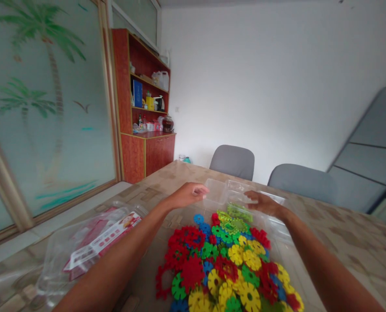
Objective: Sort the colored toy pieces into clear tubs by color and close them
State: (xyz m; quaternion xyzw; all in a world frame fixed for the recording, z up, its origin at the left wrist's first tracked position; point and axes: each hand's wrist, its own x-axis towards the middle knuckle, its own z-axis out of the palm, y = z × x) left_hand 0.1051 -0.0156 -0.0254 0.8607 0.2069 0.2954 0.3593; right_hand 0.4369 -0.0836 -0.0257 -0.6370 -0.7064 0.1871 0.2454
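Plastic pieces: red, yellow, green and blue, flower-shaped, they lie in a loose pile (225, 268) on the table (329, 234), between the two forearms.
Left hand: the left hand (190, 193) is beyond the far left side of the pile, with fingers bent and pointing to the right. Its fingertips are at the left edge of a clear container (216, 193); whether they grip this edge or only touch it, I cannot tell.
Right hand: the right hand (262, 203) is half open, with a gap between the fingers and the thumb, directed to the left. It is over or beside a second clear container (238, 187); contact with it is not certain.
Yellow-green pieces: some pieces (240, 211) are just below the right hand; the transparent plastic makes it hard to say if they are inside or behind a wall.
Clear containers: their edges are faint, so it is not possible to say if they are joined.
Printed sheet: a pink and white sheet (103, 240) with clear packaging (54, 255) is at the left, partly hidden by the left forearm.
Lower edge: it cuts both forearms and the near part of the pile.
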